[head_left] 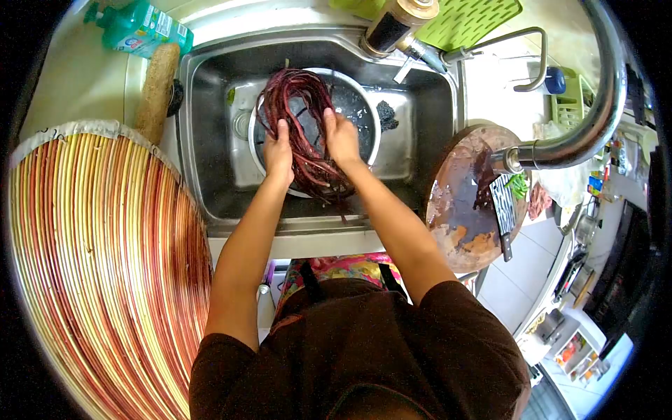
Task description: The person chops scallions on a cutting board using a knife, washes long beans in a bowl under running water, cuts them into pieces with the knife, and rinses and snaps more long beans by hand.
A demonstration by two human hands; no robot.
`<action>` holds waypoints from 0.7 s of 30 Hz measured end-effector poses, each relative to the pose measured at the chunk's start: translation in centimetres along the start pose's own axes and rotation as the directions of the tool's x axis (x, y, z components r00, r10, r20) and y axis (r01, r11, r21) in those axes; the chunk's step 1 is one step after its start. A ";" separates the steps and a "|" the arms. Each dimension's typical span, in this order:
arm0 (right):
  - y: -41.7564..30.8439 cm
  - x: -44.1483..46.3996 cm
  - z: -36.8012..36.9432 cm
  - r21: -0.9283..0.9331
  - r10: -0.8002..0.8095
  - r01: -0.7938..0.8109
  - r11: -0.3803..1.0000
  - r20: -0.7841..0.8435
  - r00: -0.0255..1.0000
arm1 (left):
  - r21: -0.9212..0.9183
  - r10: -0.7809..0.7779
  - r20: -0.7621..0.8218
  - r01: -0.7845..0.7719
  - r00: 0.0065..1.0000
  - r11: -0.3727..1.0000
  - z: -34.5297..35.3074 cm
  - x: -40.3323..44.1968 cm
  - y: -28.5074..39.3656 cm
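A looped bundle of long, thin, dark purple-red strands, which look like purple long beans (302,143), is held over a round basin (376,133) with water in it. The basin stands inside a steel sink (210,150). On the bundle's left side, my left hand (279,152) is closed around the strands, thumb pointing up. Opposite it, my right hand (341,140) grips the right side of the same bundle. The ends of the strands hang past the basin's near rim. Most of my fingertips are hidden behind the bundle.
Right of the sink lies a round wooden chopping board (448,227), with a cleaver (502,203) and green pieces (517,185) on it. A curved metal faucet (605,126) arches over there. A green bottle (150,31) and a large round striped tray (98,259) are at left.
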State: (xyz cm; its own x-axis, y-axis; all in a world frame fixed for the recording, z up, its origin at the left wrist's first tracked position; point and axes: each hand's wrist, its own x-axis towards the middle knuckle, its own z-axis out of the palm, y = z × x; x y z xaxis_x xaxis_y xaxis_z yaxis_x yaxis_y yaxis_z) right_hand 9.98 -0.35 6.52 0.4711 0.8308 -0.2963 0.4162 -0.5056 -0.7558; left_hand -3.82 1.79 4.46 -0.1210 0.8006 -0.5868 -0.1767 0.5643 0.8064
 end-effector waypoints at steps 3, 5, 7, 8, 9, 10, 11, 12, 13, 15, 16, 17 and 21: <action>2.1 2.2 -0.9 -0.223 -0.108 0.100 0.970 -0.021 0.994 | 0.031 -0.027 -0.070 0.029 0.997 0.999 -1.4 0.8 -0.1; 3.5 3.0 -1.3 -0.354 -0.073 0.101 0.930 0.092 0.993 | 0.239 -0.006 -0.099 0.029 0.995 0.971 -2.6 1.9 -1.4; 6.5 3.8 0.2 -0.446 -0.048 0.104 0.889 0.135 0.990 | 0.618 0.093 -0.013 -0.065 0.996 0.783 -5.4 5.6 -6.1; 7.7 3.9 1.0 -0.470 -0.090 0.135 0.872 0.119 0.989 | 0.769 0.124 0.044 -0.113 0.991 0.629 -6.2 6.7 -7.6; 8.4 3.7 1.6 -0.493 -0.128 0.163 0.855 0.104 0.986 | 0.889 0.148 0.089 -0.145 0.985 0.435 -5.0 5.0 -6.1; 6.8 3.1 1.8 -0.585 0.015 0.122 0.802 0.224 0.975 | 0.886 0.115 0.094 -0.136 0.989 0.443 -4.5 4.7 -6.6; 7.1 2.3 3.9 -0.650 0.063 0.125 0.749 0.257 0.964 | 0.883 0.083 0.100 -0.127 0.992 0.452 -4.3 4.4 -6.8; 6.8 1.7 5.3 -0.711 0.123 0.233 0.663 0.411 0.903 | 0.814 -0.002 0.085 -0.068 0.996 0.577 -4.7 4.6 -7.5; 6.9 1.7 6.8 -0.740 0.195 0.352 0.573 0.540 0.819 | 0.727 -0.083 0.083 -0.003 0.993 0.687 -5.0 5.1 -8.2; 7.8 0.2 9.4 -0.505 -0.047 0.346 0.791 0.514 0.857 | 0.596 -0.265 0.100 0.155 0.959 0.788 -5.1 5.1 -7.4; 5.9 -0.7 7.8 -0.434 -0.148 0.409 0.803 0.519 0.842 | 0.568 -0.362 0.113 0.239 0.925 0.788 -4.9 3.9 -4.6; 4.8 -0.4 6.3 -0.359 -0.109 0.381 0.852 0.590 0.800 | 0.540 -0.453 0.129 0.321 0.882 0.778 -4.7 3.4 -2.8; 4.3 1.5 1.8 -0.027 0.009 0.006 1.000 0.547 0.837 | 0.904 -0.205 0.129 -0.031 0.970 0.426 -6.1 1.9 1.3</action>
State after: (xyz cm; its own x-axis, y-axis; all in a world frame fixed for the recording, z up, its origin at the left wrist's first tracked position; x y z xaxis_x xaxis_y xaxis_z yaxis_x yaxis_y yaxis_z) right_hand 11.09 -0.86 1.75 -0.0274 0.8179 -0.5747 0.4399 -0.5064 -0.7417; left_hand -10.19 2.80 3.93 0.0451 0.6872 -0.7251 0.8118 0.3977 0.4275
